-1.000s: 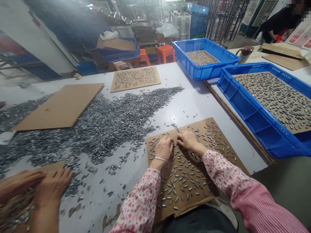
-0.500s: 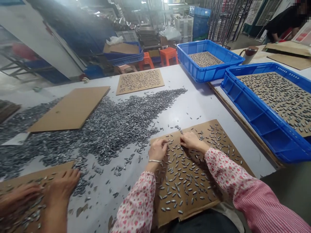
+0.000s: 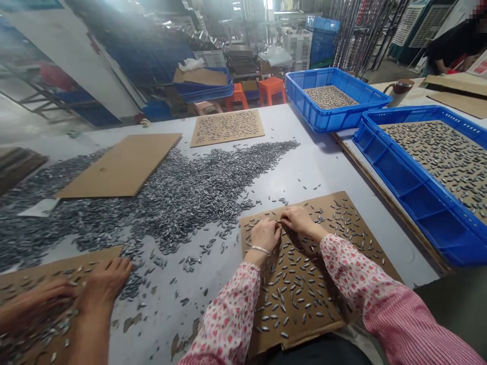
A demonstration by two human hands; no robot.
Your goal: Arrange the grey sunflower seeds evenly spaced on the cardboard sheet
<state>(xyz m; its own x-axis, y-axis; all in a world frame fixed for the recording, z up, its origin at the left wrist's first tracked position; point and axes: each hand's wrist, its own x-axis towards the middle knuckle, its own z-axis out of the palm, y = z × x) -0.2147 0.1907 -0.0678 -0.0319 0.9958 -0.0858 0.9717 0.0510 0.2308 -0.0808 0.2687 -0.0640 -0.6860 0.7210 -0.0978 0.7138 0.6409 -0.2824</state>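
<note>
Small grey spindle-shaped metal pieces lie spread in loose rows on a cardboard sheet in front of me. Over the far part of this sheet, my left hand has its fingers bent together in a pinch. My right hand is just right of it, also pinched, and the fingertips of both hands nearly meet. Whatever is between the fingertips is too small and covered to make out. Beyond the sheet's far left edge spreads a large heap of the same metal pieces.
At lower left, a co-worker's hands rest over another cardboard sheet. A bare cardboard sheet lies on the heap, and a covered one sits behind. Blue crates holding filled sheets stand at right. Another person is far right.
My left hand has moved right, toward my right hand, and their fingertips are now close together. My right hand has shifted slightly left. The whole view has tilted a little.
</note>
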